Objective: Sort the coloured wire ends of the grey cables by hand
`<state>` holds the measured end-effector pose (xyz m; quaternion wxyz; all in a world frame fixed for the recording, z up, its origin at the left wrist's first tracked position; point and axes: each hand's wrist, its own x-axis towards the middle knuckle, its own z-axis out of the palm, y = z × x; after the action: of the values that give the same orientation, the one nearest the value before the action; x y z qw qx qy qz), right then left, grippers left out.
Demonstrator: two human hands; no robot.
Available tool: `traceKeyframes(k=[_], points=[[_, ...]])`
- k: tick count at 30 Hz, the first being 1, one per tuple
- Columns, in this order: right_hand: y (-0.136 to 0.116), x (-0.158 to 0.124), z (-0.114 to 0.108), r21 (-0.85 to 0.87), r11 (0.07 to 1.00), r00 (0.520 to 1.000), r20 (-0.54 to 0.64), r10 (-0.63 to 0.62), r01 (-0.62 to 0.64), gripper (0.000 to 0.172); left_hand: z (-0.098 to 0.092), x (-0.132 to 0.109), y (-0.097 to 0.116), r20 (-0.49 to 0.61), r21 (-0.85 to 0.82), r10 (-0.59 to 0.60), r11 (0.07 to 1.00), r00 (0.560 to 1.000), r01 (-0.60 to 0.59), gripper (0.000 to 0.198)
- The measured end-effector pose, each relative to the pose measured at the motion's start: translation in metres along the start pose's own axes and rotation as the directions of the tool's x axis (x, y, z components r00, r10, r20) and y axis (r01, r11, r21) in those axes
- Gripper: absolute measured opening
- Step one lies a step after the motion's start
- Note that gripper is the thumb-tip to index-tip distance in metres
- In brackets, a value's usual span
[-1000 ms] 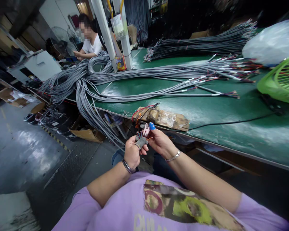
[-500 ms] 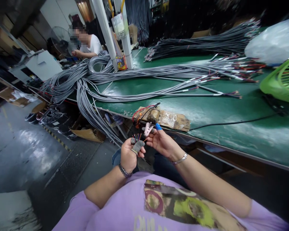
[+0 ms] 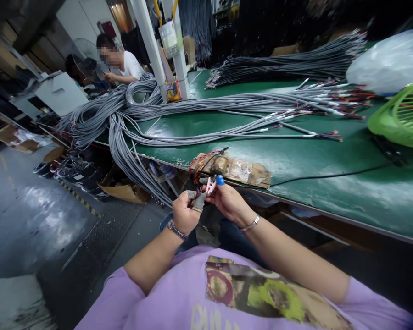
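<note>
My left hand (image 3: 186, 216), with grey finger covers on its thumb and a finger, is closed around a bunch of thin coloured wires (image 3: 200, 189). The rest of what the wires belong to is hidden by that hand. Right beside it, my right hand (image 3: 227, 202), with a blue cover on the thumb, pinches a small pink clip (image 3: 210, 185) at the wires' tips. Whether the clip's jaws grip a wire cannot be made out. Just behind the hands, a worn wooden board (image 3: 258, 175) with a lump and red and black leads lies at the table's edge.
Grey cables (image 3: 199, 140) stretch over the green table (image 3: 333, 183), some hanging off its front edge. Farther back lie black cables (image 3: 278, 66), a clear plastic bag (image 3: 388, 59) and a green fan (image 3: 402, 117). A person in white (image 3: 131, 66) sits at the far left.
My right hand has moved left and closed, bringing the pink clip against the wires. My left hand has turned slightly, and its wires, fanned upward before, now lean toward the clip.
</note>
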<state>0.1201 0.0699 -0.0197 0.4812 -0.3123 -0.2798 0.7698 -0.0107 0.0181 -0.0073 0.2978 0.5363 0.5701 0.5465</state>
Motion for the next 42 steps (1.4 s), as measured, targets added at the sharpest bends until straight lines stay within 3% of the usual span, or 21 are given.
traceKeyframes(k=[3,6,13,18,23,30,33,35,37,39,42], points=[[-0.001,0.004,0.002,0.127,0.990,0.998,-0.005,0.067,-0.066,0.035,0.002,0.000,-0.004,0.003,0.041,0.003,0.999,1.000,-0.003,0.016],[0.000,0.007,0.005,0.215,0.976,0.998,-0.049,0.049,-0.037,0.032,0.001,-0.002,-0.005,0.012,0.080,0.028,0.996,1.000,-0.029,0.014],[0.004,0.006,0.007,0.219,0.976,0.999,-0.043,0.030,-0.020,0.037,-0.001,-0.006,-0.007,0.042,0.123,0.054,0.991,0.998,-0.059,0.014],[0.004,0.000,0.000,0.196,0.976,0.995,0.034,0.093,-0.098,0.045,0.001,-0.008,0.001,0.048,-0.045,-0.054,0.997,0.997,0.057,0.019],[0.000,-0.006,-0.012,0.179,0.977,0.993,0.014,0.115,-0.116,0.045,-0.003,-0.014,0.010,0.077,-0.261,-0.242,0.931,0.967,0.254,0.026],[0.002,-0.014,-0.028,0.081,0.992,0.995,-0.019,0.096,-0.094,0.037,-0.010,-0.015,0.013,0.079,-0.449,-0.315,0.835,0.946,0.316,0.028],[-0.007,-0.023,-0.025,-0.046,0.998,0.999,-0.010,0.052,-0.053,0.037,-0.011,-0.015,0.012,0.096,-0.473,-0.311,0.821,0.946,0.318,0.032],[-0.023,-0.032,-0.023,-0.232,0.973,1.000,0.017,-0.006,0.009,0.037,-0.011,-0.014,0.009,0.102,-0.468,-0.300,0.827,0.948,0.312,0.035],[-0.047,-0.039,-0.023,-0.458,0.875,0.988,0.073,-0.137,0.155,0.032,-0.011,-0.012,0.006,0.090,-0.436,-0.287,0.850,0.954,0.296,0.034],[-0.073,-0.043,-0.029,-0.600,0.735,0.944,0.125,-0.305,0.317,0.028,-0.012,-0.007,0.005,0.050,-0.377,-0.246,0.893,0.968,0.246,0.032],[-0.104,-0.040,-0.047,-0.697,0.596,0.876,0.097,-0.472,0.398,0.025,-0.013,0.006,0.011,0.057,-0.226,-0.105,0.967,0.993,0.115,0.032]])
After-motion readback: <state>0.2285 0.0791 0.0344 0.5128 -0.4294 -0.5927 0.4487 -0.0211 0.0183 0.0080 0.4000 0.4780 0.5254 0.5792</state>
